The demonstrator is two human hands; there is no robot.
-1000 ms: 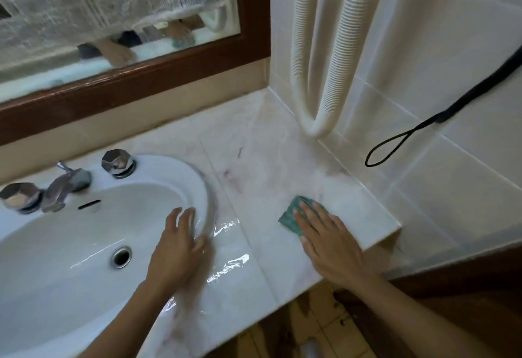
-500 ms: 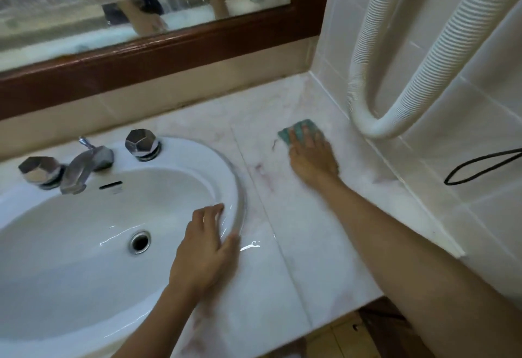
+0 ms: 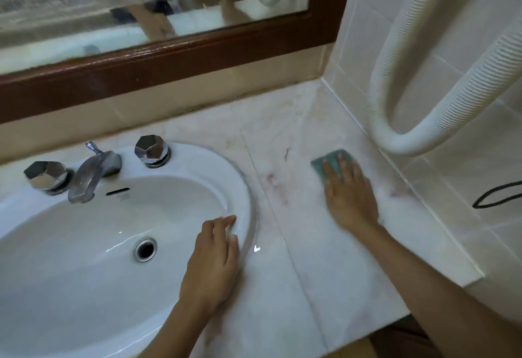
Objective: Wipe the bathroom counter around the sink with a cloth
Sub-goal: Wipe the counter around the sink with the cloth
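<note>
Head view, read from left to right, starts with the white oval sink (image 3: 84, 244) set into the pale marble bench (image 3: 324, 273), with two faceted chrome tap knobs (image 3: 45, 178) and a chrome spout (image 3: 90, 175) at its back rim. The person's left hand (image 3: 211, 261) lies flat and open on the sink's right rim, holding nothing, fingers curled slightly over the wet edge as a brace. Farther right, reddish stains (image 3: 275, 185) mark the marble just past the seam between slabs. The right hand (image 3: 348, 194) is pressed palm down on a small teal cloth (image 3: 330, 161), fingers spread flat over it instead of curled around it, so this grip is a downward press and not a pinch. The cloth sits on the bench near the tiled side wall (image 3: 452, 216), below the loop of a white corrugated hose (image 3: 401, 143); only its far edge shows beyond the fingertips. It looks thin, soft and very light, likely damp, so it should fold or bunch easily and slide freely on the smooth stone. Holding it probably works best with the flat palm over its middle, keeping the edges from rolling under. At the far right a black cord loop (image 3: 491, 199) hangs against the tiles.
</note>
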